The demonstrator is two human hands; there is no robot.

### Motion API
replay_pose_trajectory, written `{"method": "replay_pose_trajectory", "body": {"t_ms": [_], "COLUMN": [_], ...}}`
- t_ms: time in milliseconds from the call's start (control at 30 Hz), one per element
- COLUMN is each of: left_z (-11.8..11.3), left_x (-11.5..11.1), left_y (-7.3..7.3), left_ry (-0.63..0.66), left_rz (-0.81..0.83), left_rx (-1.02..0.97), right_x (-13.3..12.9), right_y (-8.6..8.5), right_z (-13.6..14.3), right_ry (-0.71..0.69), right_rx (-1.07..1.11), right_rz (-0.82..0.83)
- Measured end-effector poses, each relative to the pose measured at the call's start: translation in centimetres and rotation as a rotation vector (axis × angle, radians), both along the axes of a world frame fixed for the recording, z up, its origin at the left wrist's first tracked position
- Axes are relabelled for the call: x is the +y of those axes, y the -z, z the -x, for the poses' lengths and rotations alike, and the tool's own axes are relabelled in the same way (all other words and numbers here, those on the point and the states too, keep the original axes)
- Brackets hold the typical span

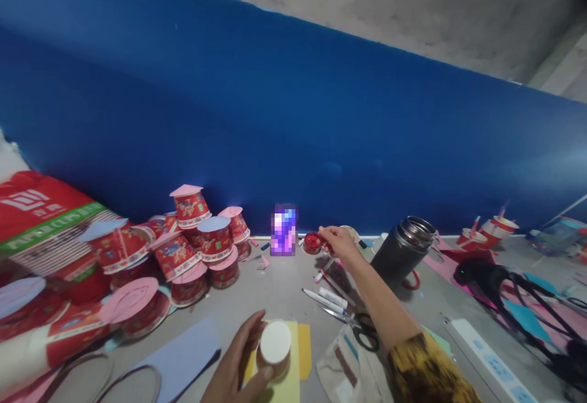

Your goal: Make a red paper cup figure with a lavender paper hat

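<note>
My left hand (241,360) is closed around a small white round-topped container (276,342), fingers at its far side and thumb at the near side. It stands upright on yellow paper (293,384). Further back, my right hand (338,241) reaches out with its fingers bent together at a small shiny red round object (312,243). Its fingertips touch the red object's right side; exactly what they pinch is partly hidden. Just left of it, a phone (284,232) with a blurred lit screen leans upright near the blue partition.
Red paper cups with paper discs (177,256) pile up at left. Black-handled scissors (364,332), markers (332,298) and a cloth pouch (351,366) lie by my right forearm. An open dark flask (403,253), a power strip (490,360) and black straps (518,305) are at right.
</note>
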State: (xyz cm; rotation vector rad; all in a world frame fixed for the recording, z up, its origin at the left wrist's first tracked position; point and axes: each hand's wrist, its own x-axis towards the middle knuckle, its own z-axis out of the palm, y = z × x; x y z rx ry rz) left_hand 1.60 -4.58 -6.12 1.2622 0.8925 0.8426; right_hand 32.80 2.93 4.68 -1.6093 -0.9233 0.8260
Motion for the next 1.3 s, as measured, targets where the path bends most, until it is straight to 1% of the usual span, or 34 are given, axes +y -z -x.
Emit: {"method": "replay_pose_trajectory", "body": {"t_ms": [167, 233, 300, 400, 467, 533, 633, 700, 767, 833, 967, 1067, 1167, 1300], "left_z": [0.0, 0.0, -0.2, -0.7, -1.1, -1.2, -1.2, -1.1, -1.0, -0.9, -0.7, -0.7, -0.7, -0.7], "left_x": [0.2, 0.5, 0.9, 1.2, 1.1, 0.9, 0.6, 0.4, 0.4, 0.3, 0.1, 0.1, 0.1, 0.2], "left_y": [0.2, 0.5, 0.9, 1.3, 1.0, 0.2, -1.1, -1.7, -1.8, -1.6, -1.3, -1.4, -1.6, -1.6], "left_ry": [0.010, 0.038, 0.054, 0.028, 0.021, 0.031, 0.050, 0.070, 0.095, 0.111, 0.130, 0.147, 0.148, 0.152], "left_rz": [-0.024, -0.053, -0.088, -0.115, -0.129, -0.171, -0.255, -0.297, -0.330, -0.355, -0.363, -0.372, -0.405, -0.489], "left_rx": [-0.004, 0.028, 0.065, 0.104, 0.129, 0.171, 0.261, 0.314, 0.343, 0.346, 0.321, 0.316, 0.344, 0.364], "right_x": [-3.1, -4.2, -5.2, -6.5, -7.2, -7.4, -6.9, -6.1, -4.9, -3.5, -1.1, 0.2, 1.1, 1.7], "right_y": [0.8, 1.0, 1.3, 1.5, 1.6, 1.7, 2.0, 2.2, 2.4, 2.5, 2.5, 2.6, 2.9, 3.1], "right_z": [1.0, 1.7, 2.4, 3.4, 4.0, 4.5, 5.4, 6.0, 6.7, 7.2, 7.9, 8.1, 8.2, 8.2], "right_ry": [-0.149, -0.221, -0.293, -0.395, -0.451, -0.466, -0.391, -0.343, -0.348, -0.366, -0.382, -0.377, -0.364, -0.347], "right_rx": [-0.039, -0.075, -0.128, -0.242, -0.351, -0.497, -0.757, -0.932, -1.110, -1.214, -1.336, -1.400, -1.444, -1.477], "right_rz": [0.066, 0.093, 0.118, 0.169, 0.212, 0.232, 0.226, 0.245, 0.283, 0.303, 0.309, 0.314, 0.328, 0.343]}}
